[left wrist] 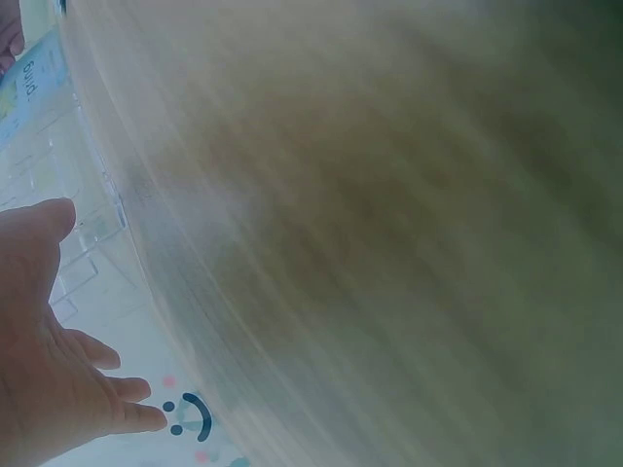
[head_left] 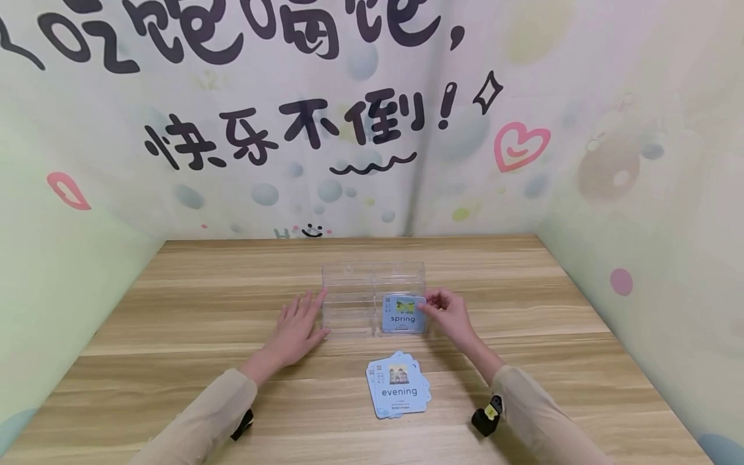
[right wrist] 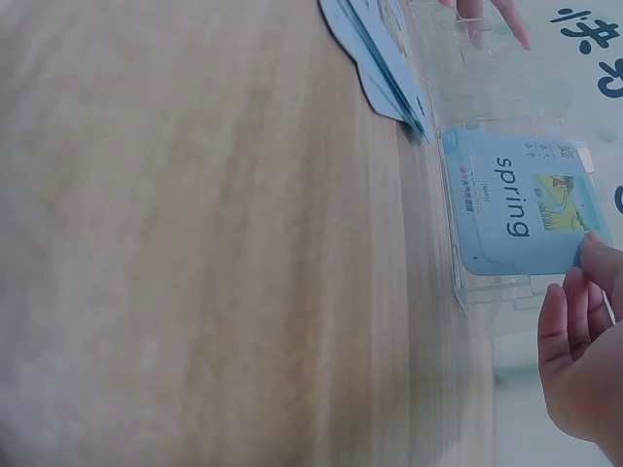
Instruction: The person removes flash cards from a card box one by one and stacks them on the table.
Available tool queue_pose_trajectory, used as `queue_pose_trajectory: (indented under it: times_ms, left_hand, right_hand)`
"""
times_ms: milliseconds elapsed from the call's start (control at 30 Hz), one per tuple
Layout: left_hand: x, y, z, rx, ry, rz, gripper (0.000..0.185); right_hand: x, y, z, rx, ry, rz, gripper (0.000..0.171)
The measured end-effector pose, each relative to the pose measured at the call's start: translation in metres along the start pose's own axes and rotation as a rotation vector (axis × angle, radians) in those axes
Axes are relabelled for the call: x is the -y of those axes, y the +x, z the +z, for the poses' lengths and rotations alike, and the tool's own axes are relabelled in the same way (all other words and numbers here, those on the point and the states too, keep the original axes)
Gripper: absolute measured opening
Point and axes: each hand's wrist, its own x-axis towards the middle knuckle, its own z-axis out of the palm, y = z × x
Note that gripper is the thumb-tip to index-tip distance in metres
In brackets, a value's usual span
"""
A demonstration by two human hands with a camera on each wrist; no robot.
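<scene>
The left hand [head_left: 295,329] lies flat with fingers spread against the clear plastic slotted card rack [head_left: 372,279] on the wooden worktop [head_left: 174,310], seemingly to steady it. The right hand [head_left: 447,313] pinches the top corner of the light-blue "spring" word card [head_left: 402,314], which stands in the rack's front right slot. A fanned stack of blue cards topped "evening" [head_left: 398,384] lies just in front, within reach.

Left hand [left wrist: 44,360] open beside clear organizer [left wrist: 73,209], blurred table [left wrist: 389,243].
</scene>
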Motion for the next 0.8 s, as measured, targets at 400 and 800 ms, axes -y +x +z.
queue_pose_trajectory:
  times_ms: [400,800]
  left_hand:
    - [-0.001,0.000,-0.002,0.003,-0.005,0.001,0.074]
    - [-0.002,0.000,-0.002,0.000,0.001,0.001,0.075]
  right_hand:
    - [-0.015,0.007,-0.003,0.007,-0.016,0.005,0.013]
    - [-0.011,0.006,-0.007,0.014,-0.016,0.050,0.017]
